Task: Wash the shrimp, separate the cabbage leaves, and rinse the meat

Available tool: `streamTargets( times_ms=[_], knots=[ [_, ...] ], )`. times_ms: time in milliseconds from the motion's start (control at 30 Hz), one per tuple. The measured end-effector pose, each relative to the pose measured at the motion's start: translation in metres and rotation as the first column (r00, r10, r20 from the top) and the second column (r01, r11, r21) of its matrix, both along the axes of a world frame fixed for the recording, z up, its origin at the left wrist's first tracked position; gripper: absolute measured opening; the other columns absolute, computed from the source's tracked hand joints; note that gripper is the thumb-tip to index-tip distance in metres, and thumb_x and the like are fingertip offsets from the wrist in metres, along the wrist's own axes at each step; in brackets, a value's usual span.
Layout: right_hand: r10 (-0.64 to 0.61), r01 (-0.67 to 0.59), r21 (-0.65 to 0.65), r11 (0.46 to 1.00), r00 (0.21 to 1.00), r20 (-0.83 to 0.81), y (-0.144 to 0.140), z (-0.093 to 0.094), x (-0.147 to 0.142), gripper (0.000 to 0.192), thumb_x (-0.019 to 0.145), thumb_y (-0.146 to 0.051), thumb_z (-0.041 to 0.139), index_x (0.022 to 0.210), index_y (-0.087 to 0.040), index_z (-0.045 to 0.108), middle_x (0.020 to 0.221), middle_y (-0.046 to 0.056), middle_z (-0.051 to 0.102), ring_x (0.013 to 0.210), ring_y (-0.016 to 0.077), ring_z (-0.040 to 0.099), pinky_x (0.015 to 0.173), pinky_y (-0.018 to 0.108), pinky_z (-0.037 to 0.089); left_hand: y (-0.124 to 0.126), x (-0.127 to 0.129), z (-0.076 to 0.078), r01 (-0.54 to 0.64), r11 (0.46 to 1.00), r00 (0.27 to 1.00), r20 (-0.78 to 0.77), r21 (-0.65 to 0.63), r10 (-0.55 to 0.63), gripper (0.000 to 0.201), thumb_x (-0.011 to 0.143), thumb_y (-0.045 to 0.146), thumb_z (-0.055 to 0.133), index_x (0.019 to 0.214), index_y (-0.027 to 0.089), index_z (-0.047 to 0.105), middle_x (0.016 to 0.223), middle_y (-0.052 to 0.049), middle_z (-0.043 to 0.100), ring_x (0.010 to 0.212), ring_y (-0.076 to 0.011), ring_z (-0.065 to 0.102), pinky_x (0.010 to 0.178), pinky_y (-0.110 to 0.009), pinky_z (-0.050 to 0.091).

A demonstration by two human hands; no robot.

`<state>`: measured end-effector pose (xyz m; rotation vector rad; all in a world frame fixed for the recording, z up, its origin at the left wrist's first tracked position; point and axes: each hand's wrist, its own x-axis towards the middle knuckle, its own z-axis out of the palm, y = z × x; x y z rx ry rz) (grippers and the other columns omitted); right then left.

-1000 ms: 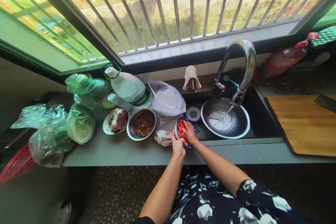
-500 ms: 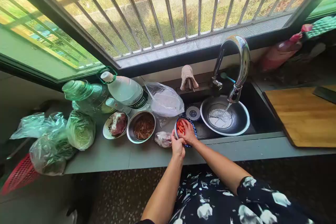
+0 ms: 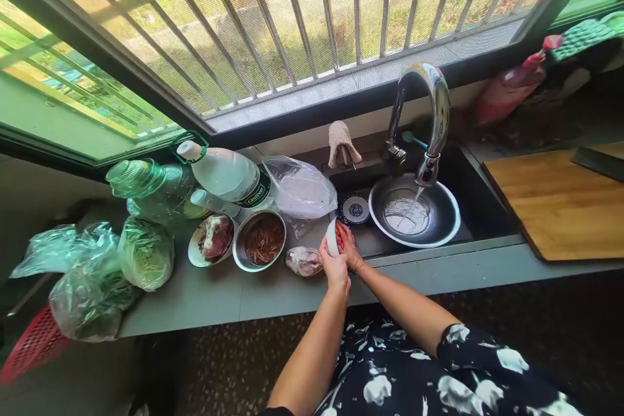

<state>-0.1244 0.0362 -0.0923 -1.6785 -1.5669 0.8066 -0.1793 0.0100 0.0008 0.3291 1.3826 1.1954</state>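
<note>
While water runs from the curved tap [image 3: 429,110] above the sink [image 3: 468,208], I look down over a long grey counter [image 3: 205,302] set under a barred window [image 3: 302,19]. At the far right a wooden cutting board [image 3: 556,205] lies on the counter edge. In the sink stands a wide steel basin [image 3: 414,214] catching the stream, and just beside it to the left sits a small blue-patterned dish [image 3: 355,210]. On the left end of the counter I see bagged greens [image 3: 88,286], a cabbage [image 3: 145,253], and two large plastic bottles [image 3: 214,175] lying on their sides. Nearer the middle are a clear plastic bag [image 3: 302,188], a steel bowl [image 3: 259,240] of brown strips, a plate of raw meat [image 3: 213,238], and a small wrapped lump [image 3: 303,260] touching the counter just left of my hands.

My left hand [image 3: 334,266] grips the small bowl [image 3: 332,238], tilted up on its side at the sink's left rim, so I see its white underside. My right hand [image 3: 349,248] presses its fingers against the bowl's open face, over red pieces that I think are chillies, though they are mostly hidden.
</note>
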Motion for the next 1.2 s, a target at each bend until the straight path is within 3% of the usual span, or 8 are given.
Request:
streamTargets(
  times_ms=[100, 400, 667, 867, 1000, 1200],
  knots=[
    [-0.019, 0.019, 0.004, 1.000, 1.000, -0.023, 0.000, -0.001, -0.003, 0.056, 0.087, -0.027, 0.038, 0.143, -0.016, 0.037, 0.144, 0.014, 0.037, 0.136, 0.0228, 0.033, 0.112, 0.042, 0.030, 0.000, 0.002, 0.003, -0.048, 0.998, 0.994, -0.098, 0.040, 0.052, 0.082, 0.048, -0.011, 0.058, 0.121, 0.026, 0.048, 0.113, -0.005, 0.059, 0.102, -0.0220, 0.061, 0.081, -0.030, 0.050],
    [-0.060, 0.064, 0.053, 0.997, 0.995, -0.078, 0.000, -0.004, -0.010, 0.056, 0.086, -0.030, 0.042, 0.141, -0.016, 0.041, 0.141, 0.015, 0.040, 0.133, 0.0252, 0.037, 0.111, 0.043, 0.031, -0.002, 0.003, 0.021, -0.003, 1.000, 0.958, -0.285, 0.026, 0.010, 0.079, 0.048, -0.010, 0.058, 0.120, 0.023, 0.048, 0.109, -0.004, 0.057, 0.097, -0.0167, 0.061, 0.080, -0.027, 0.050],
    [-0.026, 0.027, 0.052, 0.998, 0.999, -0.018, -0.006, 0.015, -0.002, 0.061, 0.088, -0.042, 0.047, 0.144, -0.021, 0.036, 0.147, 0.011, 0.034, 0.136, 0.0250, 0.031, 0.112, 0.043, 0.027, -0.001, -0.007, 0.031, 0.025, 1.000, 0.996, -0.084, -0.018, -0.026, 0.081, 0.044, -0.006, 0.047, 0.121, 0.021, 0.045, 0.090, -0.001, 0.059, 0.064, -0.0088, 0.056, 0.052, -0.016, 0.039],
    [-0.032, 0.031, 0.053, 0.998, 0.999, 0.024, -0.006, 0.026, -0.003, 0.058, 0.086, -0.044, 0.053, 0.140, -0.025, 0.044, 0.146, 0.010, 0.033, 0.134, 0.0265, 0.031, 0.111, 0.044, 0.028, -0.002, -0.006, 0.032, 0.012, 1.000, 0.997, -0.074, 0.023, -0.011, 0.076, 0.046, -0.006, 0.047, 0.117, 0.022, 0.046, 0.088, 0.000, 0.059, 0.077, -0.0107, 0.060, 0.066, -0.018, 0.046],
    [-0.028, 0.031, 0.067, 0.997, 0.998, -0.048, -0.004, 0.016, -0.008, 0.056, 0.086, -0.041, 0.052, 0.139, -0.024, 0.045, 0.145, 0.010, 0.034, 0.134, 0.0258, 0.032, 0.111, 0.043, 0.029, 0.001, 0.000, 0.039, 0.015, 1.000, 0.992, -0.124, 0.015, -0.013, 0.074, 0.048, -0.009, 0.047, 0.115, 0.022, 0.045, 0.094, -0.002, 0.060, 0.087, -0.0125, 0.062, 0.079, -0.024, 0.048],
    [-0.057, 0.071, 0.055, 0.996, 0.975, -0.213, 0.000, 0.003, -0.014, 0.052, 0.089, -0.036, 0.048, 0.139, -0.024, 0.045, 0.143, 0.010, 0.038, 0.132, 0.0224, 0.038, 0.110, 0.040, 0.033, 0.002, 0.012, 0.041, 0.049, 0.999, 0.942, -0.333, -0.010, -0.050, 0.075, 0.051, -0.012, 0.048, 0.120, 0.019, 0.042, 0.102, -0.004, 0.058, 0.092, -0.0144, 0.062, 0.086, -0.030, 0.049]
  ],
)
